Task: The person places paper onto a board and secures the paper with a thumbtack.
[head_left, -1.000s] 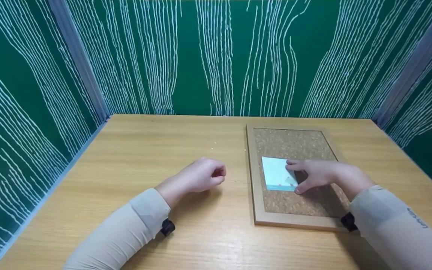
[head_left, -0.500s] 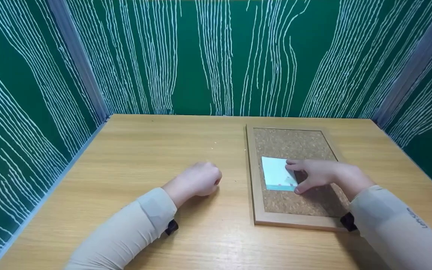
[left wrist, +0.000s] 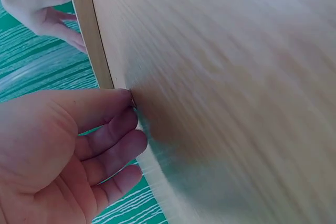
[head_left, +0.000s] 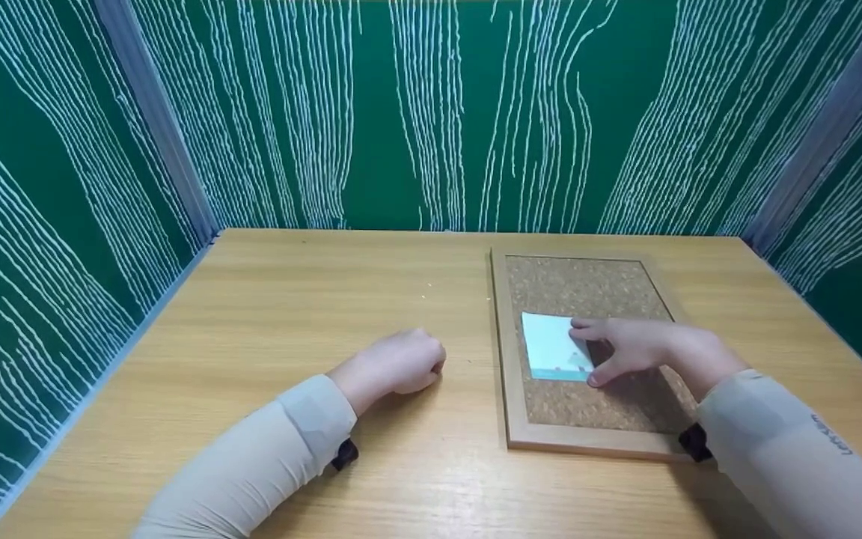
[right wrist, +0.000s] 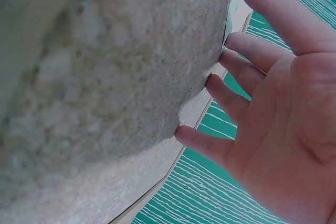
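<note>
On the right lies a cork board (head_left: 581, 404) in a wooden frame. A pale blue paper note (head_left: 551, 340) with a darker strip and small printed figures at its lower edge rests on the cork. My right hand (head_left: 629, 348) holds the note down by its right side, with thumb and fingers spread; in the right wrist view its fingertips (right wrist: 188, 132) touch the cork. Left of the board, my left hand (head_left: 401, 359) has its fingers curled, its thumb and index tips together at the table in the left wrist view; I cannot tell whether anything is between them.
The wooden table (head_left: 289, 299) carries a few tiny light specks beyond the left hand. Green walls (head_left: 371, 112) with white wavy lines stand behind and at both sides. A dark wrist camera (head_left: 345, 453) sits under the left sleeve.
My left hand has turned over and come down, its knuckles now facing up and its fingertips hidden from the head view. The right hand, note and board have stayed put.
</note>
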Demonstrator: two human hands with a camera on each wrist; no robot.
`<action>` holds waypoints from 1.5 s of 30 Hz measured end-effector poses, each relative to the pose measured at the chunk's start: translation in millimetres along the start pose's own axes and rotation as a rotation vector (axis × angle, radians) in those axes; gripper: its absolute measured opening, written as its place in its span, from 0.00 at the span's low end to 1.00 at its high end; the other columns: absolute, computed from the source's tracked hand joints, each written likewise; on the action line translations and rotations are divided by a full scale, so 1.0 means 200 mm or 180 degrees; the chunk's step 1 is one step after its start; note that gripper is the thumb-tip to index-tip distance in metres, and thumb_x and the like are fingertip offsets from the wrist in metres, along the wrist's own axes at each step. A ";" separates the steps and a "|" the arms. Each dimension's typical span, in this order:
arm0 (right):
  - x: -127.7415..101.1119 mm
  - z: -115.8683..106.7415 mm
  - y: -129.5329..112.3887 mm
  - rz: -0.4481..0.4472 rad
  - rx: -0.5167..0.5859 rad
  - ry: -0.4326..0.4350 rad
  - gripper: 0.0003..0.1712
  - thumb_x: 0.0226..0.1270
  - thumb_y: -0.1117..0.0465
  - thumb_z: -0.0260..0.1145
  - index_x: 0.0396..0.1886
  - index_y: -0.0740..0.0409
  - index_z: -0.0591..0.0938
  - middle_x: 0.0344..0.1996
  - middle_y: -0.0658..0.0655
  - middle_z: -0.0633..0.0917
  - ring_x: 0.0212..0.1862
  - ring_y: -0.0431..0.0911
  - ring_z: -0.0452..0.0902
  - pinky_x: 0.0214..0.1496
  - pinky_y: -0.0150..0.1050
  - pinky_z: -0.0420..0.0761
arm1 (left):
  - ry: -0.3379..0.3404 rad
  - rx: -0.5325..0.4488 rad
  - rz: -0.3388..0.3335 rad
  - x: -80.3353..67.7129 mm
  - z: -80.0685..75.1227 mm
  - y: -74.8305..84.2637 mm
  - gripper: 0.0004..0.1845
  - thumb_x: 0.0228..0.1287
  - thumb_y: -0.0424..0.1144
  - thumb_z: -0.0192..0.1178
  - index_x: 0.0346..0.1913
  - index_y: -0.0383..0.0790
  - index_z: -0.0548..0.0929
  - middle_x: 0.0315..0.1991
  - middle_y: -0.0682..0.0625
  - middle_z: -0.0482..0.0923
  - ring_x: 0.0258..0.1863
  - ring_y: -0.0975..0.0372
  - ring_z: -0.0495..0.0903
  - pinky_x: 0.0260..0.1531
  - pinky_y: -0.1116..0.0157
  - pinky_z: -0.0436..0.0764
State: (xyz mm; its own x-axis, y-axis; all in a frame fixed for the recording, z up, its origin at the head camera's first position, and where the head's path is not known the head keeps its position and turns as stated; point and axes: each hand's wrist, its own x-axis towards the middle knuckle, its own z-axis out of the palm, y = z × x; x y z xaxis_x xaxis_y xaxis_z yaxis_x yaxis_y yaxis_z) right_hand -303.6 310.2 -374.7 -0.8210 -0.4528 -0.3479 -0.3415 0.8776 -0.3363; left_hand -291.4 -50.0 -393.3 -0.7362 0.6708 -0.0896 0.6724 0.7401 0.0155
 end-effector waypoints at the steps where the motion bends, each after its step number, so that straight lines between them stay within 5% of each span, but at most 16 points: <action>1: 0.00 0.00 0.00 0.0000 0.0000 0.0000 0.52 0.59 0.43 0.77 0.78 0.55 0.66 0.79 0.63 0.56 0.76 0.71 0.47 0.71 0.71 0.50 | -0.0011 -0.0037 0.0005 0.00 0.00 0.00 0.06 0.69 0.35 0.63 0.34 0.42 0.88 0.32 0.52 0.84 0.32 0.61 0.80 0.37 0.62 0.82; 8: 0.00 0.00 0.00 -0.0044 -0.0010 0.0013 0.52 0.59 0.44 0.77 0.78 0.57 0.66 0.79 0.64 0.56 0.76 0.71 0.47 0.71 0.70 0.51 | -0.0053 -0.0276 0.0013 -0.01 -0.04 -0.02 0.09 0.68 0.38 0.63 0.45 0.39 0.87 0.36 0.50 0.84 0.35 0.60 0.80 0.42 0.60 0.81; 13: 0.00 0.00 0.00 -0.0144 -0.0093 0.0030 0.51 0.59 0.45 0.77 0.77 0.60 0.66 0.79 0.65 0.57 0.76 0.71 0.49 0.71 0.68 0.54 | -0.0042 -0.0574 -0.0175 -0.02 -0.12 -0.04 0.15 0.67 0.37 0.64 0.55 0.40 0.85 0.44 0.49 0.83 0.40 0.59 0.80 0.48 0.59 0.81; 22: 0.00 -0.01 0.00 -0.0071 -0.0003 0.0012 0.51 0.59 0.45 0.77 0.77 0.58 0.66 0.79 0.64 0.57 0.76 0.71 0.47 0.71 0.70 0.51 | 0.0088 -0.0613 -0.0148 -0.05 -0.22 -0.06 0.14 0.71 0.37 0.64 0.58 0.47 0.84 0.57 0.49 0.75 0.48 0.58 0.76 0.50 0.59 0.79; 35: 0.00 0.00 0.01 -0.0025 0.0038 -0.0012 0.51 0.59 0.44 0.77 0.78 0.54 0.66 0.80 0.62 0.56 0.77 0.70 0.45 0.71 0.71 0.49 | -0.0023 -0.0444 0.0083 -0.02 -0.10 -0.12 0.12 0.68 0.35 0.66 0.52 0.49 0.88 0.54 0.51 0.76 0.48 0.57 0.77 0.55 0.58 0.78; 45: 0.00 0.00 0.00 -0.0099 0.0089 -0.0067 0.52 0.60 0.45 0.77 0.78 0.59 0.64 0.79 0.65 0.55 0.77 0.70 0.46 0.72 0.69 0.51 | 0.0010 -0.0250 0.0409 -0.01 -0.05 -0.10 0.08 0.67 0.33 0.63 0.41 0.48 0.91 0.44 0.54 0.77 0.40 0.59 0.77 0.47 0.61 0.79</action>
State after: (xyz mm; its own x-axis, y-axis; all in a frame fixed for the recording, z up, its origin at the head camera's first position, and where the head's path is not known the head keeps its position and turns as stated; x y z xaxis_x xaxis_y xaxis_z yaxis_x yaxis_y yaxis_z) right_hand -302.8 309.7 -374.9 -0.8003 -0.4832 -0.3551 -0.3535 0.8585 -0.3715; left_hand -303.8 -66.0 -384.1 -0.6447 0.7603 -0.0789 0.7531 0.6495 0.1045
